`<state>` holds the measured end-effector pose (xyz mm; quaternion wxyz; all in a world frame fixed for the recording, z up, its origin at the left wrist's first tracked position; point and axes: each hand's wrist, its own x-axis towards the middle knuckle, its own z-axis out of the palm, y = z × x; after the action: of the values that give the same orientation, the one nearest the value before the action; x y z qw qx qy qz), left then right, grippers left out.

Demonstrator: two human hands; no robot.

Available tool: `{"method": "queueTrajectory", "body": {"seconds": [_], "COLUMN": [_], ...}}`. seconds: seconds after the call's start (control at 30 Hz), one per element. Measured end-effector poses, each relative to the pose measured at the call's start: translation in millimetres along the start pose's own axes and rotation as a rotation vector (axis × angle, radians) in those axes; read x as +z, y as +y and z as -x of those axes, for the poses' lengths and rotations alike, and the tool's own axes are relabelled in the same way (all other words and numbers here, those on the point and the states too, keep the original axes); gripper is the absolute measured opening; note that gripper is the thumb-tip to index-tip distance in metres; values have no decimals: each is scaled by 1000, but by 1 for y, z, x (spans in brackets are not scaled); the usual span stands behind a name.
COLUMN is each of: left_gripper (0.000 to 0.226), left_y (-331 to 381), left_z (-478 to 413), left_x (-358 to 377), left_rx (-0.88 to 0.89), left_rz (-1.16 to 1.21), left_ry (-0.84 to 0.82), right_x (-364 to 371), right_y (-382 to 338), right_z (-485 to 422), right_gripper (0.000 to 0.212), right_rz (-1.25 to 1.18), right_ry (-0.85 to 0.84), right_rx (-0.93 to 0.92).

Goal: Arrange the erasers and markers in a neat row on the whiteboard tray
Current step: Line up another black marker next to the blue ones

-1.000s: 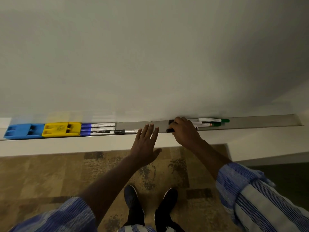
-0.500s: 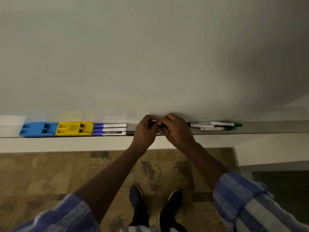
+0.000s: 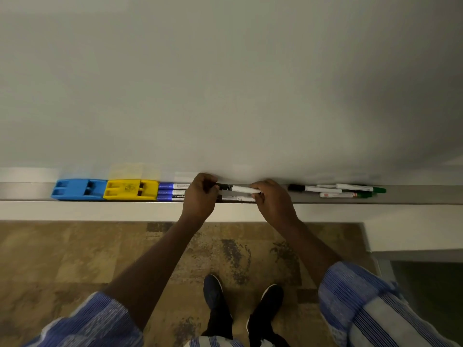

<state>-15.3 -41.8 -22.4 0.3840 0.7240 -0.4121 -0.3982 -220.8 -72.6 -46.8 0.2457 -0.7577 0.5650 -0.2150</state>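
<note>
A blue eraser (image 3: pixel 79 189) and a yellow eraser (image 3: pixel 130 189) sit end to end at the left of the grey whiteboard tray (image 3: pixel 413 196). Three blue-capped markers (image 3: pixel 171 192) lie stacked beside them. My left hand (image 3: pixel 200 196) and my right hand (image 3: pixel 273 199) both grip a black-capped marker (image 3: pixel 238 188), one at each end, just above the tray. Another marker (image 3: pixel 238 197) lies in the tray under it. Further right lie a black-capped marker (image 3: pixel 313 188) and green-capped markers (image 3: pixel 358 189), loosely overlapping.
The whiteboard (image 3: pixel 225 83) fills the upper view. Below the tray runs a white ledge (image 3: pixel 100 210), then patterned carpet (image 3: pixel 75 259) with my shoes (image 3: pixel 240 304). A white wall corner (image 3: pixel 413 234) stands at the right.
My left hand rose from below the tray and joined the right hand on the black-capped marker. The marker has been carried leftward, and the hands have spread to its two ends.
</note>
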Motion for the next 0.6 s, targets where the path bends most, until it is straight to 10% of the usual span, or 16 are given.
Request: {"method": "queueTrajectory", "body": {"seconds": [0.2,0.6], "left_gripper": [15,13], "left_y": [-23,-43], "left_z": [-8,-10], "left_x": [10,11], "left_rx": [444,498], "left_rz": [-594,-861], "left_ry": [0,33], "right_x": [17,28], "right_y": [-6,-5], "right_z": [-5,0], "right_gripper": [27,26], "right_rz": [72,157], "right_ry": [40,42], "right_rx": [57,83]}}
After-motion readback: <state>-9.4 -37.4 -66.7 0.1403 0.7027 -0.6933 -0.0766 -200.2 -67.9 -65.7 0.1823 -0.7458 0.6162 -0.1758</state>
